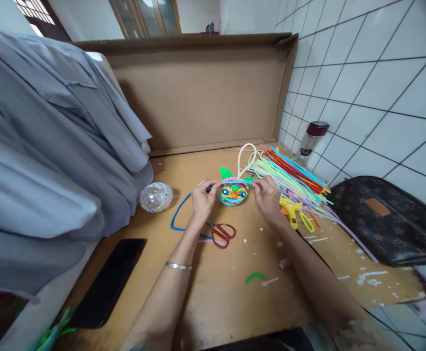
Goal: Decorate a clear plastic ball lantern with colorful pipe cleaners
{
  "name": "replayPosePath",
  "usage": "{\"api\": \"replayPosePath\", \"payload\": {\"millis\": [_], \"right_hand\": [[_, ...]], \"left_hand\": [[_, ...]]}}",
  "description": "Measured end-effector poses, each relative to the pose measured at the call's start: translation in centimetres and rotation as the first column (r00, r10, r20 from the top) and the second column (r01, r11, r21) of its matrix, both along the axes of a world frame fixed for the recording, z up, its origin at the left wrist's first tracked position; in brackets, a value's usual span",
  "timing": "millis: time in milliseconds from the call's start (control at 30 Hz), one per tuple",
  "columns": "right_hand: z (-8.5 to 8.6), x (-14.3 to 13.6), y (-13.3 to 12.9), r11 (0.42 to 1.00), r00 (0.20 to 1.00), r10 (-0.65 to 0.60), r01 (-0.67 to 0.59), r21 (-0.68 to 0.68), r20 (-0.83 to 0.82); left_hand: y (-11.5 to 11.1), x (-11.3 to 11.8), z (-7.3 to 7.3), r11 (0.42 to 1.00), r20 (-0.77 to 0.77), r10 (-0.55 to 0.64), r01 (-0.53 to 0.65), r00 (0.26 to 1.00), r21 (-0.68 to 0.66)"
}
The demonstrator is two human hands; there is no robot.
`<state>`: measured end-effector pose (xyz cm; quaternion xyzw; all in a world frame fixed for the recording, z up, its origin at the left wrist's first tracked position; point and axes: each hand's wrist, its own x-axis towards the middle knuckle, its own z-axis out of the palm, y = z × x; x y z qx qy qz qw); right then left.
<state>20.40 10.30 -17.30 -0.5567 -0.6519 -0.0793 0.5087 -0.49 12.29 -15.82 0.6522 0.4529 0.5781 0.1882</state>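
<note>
A clear round ornament (233,195) with blue eyes, yellow rings, an orange nose and green leaves sits on the wooden table (213,292). A light-blue pipe cleaner (237,182) stretches level across its top. My left hand (204,200) pinches the left end of this strip, and my right hand (267,196) pinches the right end. A white loop (246,158) rises behind the ornament. Red-handled scissors (223,235) lie just below my left hand, beside a bent blue pipe cleaner (176,214).
A clear ball (156,197) and black phone (106,282) lie left. At right are bundled pipe cleaners (293,173), a yellow glue gun (290,212), a dark bag (392,219) and a bottle (311,139). Grey cloth (45,156) hangs left; a cardboard box (205,97) stands behind.
</note>
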Motion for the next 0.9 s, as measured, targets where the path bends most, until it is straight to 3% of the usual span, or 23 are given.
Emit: {"api": "replayPosePath", "payload": {"millis": [200, 467, 633, 900], "right_hand": [[-1.4, -0.5, 0.9, 0.997, 0.982, 0.015, -0.030, -0.077, -0.188], [-2.9, -1.3, 1.7, 0.973, 0.879, 0.052, -0.152, -0.175, -0.475], [-3.2, -1.7, 1.7, 0.964, 0.846, 0.039, -0.173, -0.204, -0.531], [-4.1, -2.5, 1.2, 0.965, 0.824, 0.097, -0.216, -0.151, -0.558]], "left_hand": [[0.9, 0.2, -1.1, 0.998, 0.099, 0.003, 0.004, 0.995, -0.066], [1.1, 0.4, -2.2, 0.993, 0.207, 0.006, 0.019, 0.978, -0.119], [1.2, 0.5, -2.8, 0.974, 0.264, -0.005, 0.064, 0.965, -0.217], [1.2, 0.3, -3.4, 0.982, 0.255, 0.006, 0.042, 0.967, -0.185]]}}
